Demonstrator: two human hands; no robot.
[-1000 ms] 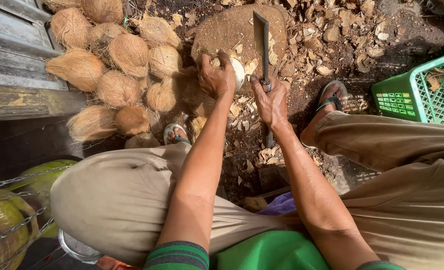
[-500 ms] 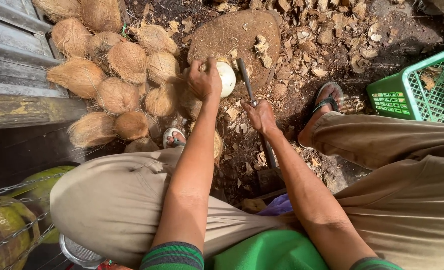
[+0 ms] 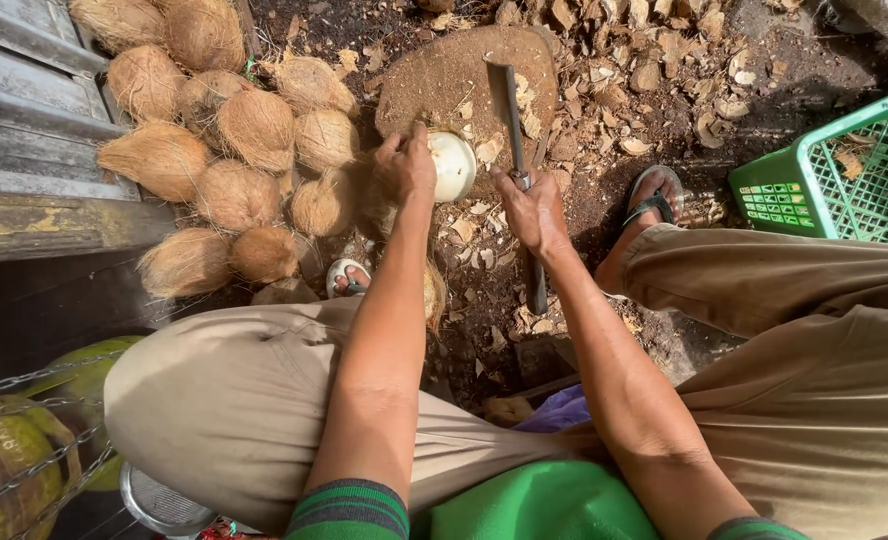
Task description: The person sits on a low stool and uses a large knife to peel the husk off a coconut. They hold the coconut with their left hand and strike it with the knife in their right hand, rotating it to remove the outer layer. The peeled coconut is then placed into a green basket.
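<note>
My left hand (image 3: 406, 165) grips a pale, partly peeled coconut (image 3: 451, 165) at the near edge of a round wooden chopping block (image 3: 454, 75). My right hand (image 3: 534, 212) is closed around the handle of a long machete (image 3: 509, 110). Its blade lies raised over the block, just right of the coconut. I sit with my knees spread in beige trousers, a sandalled foot (image 3: 649, 200) to the right of the block.
A heap of brown husked coconuts (image 3: 234, 130) lies left of the block beside a wooden step (image 3: 34, 130). Shell chips litter the dirt around it. A green plastic crate (image 3: 844, 170) stands at right. Green coconuts behind wire (image 3: 24, 440) sit at lower left.
My left hand has drawn the coconut nearer, to the block's edge. My right hand has shifted on the handle, and the machete blade now points up over the block again.
</note>
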